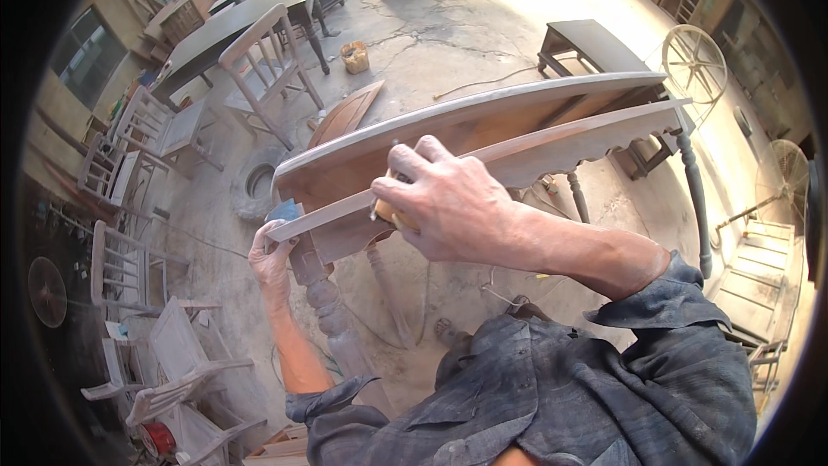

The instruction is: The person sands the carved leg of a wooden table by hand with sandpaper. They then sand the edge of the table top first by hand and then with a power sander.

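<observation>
A long wooden table with a scalloped apron (552, 142) and turned legs stands before me, bare and dusty. Its top (483, 97) looks raised or tilted behind a pale narrow rail (336, 212). At the rail's left end, my left hand (274, 261) is closed, thumb and fingers gripping the corner. Just above those fingers sits a blue scrap (285, 210), like cloth or abrasive paper. My right hand (453, 203) is bent over the rail, its fingers wrapped round a yellowish block-like piece (384, 210) that they mostly cover.
Pale wooden chairs (194, 341) crowd the left side, near a tyre (257, 179). Beyond the table lie a curved brown panel (347, 112) and a yellow bucket (354, 57). A dark bench (595, 45) and a large fan (694, 63) stand at the far right. Cords cross the floor.
</observation>
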Available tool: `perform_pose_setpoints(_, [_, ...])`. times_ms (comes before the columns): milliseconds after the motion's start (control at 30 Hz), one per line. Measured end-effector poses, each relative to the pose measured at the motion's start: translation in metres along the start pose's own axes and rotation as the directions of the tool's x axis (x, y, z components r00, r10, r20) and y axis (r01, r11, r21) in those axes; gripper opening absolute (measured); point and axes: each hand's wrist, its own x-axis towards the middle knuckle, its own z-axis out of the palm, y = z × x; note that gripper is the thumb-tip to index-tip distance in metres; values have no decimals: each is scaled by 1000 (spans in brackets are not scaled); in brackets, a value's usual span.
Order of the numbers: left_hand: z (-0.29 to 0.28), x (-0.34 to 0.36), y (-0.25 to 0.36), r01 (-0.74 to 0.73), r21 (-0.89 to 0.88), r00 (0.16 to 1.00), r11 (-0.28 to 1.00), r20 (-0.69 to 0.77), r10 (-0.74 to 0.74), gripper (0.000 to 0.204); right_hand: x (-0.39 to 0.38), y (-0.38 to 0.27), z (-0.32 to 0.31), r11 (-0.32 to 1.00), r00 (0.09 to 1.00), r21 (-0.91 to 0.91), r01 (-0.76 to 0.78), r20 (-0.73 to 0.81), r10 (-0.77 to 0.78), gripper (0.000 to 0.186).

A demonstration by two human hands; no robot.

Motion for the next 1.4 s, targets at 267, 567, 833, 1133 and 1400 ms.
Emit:
perform_pose_setpoints(267, [-6, 4, -9, 26, 37, 1000, 999, -15, -25, 37, -73, 96, -42, 864, 860, -64, -499, -156, 485, 30])
perform_pose_setpoints(567, [-16, -2, 4, 4, 152, 1000, 988, 19, -7, 30, -26, 28, -4, 950, 936, 20, -312, -162, 311, 30])
perform_pose_setpoints(833, [-7, 1, 8, 21, 150, 999, 988, 25, -25, 30, -78, 80, -26, 843, 829, -54, -536, -224, 513, 38])
perform_pose_setpoints(1133, [-3, 3, 13, 38, 187, 994, 982, 92, -56, 29, -140, 185, -68, 604, 580, -33, -796, -328, 746, 30])
perform_pose_setpoints(1400, [-8, 5, 8, 25, 161, 998, 987, 60, -35, 32, -39, 48, -11, 919, 908, -33, -393, -172, 382, 37])
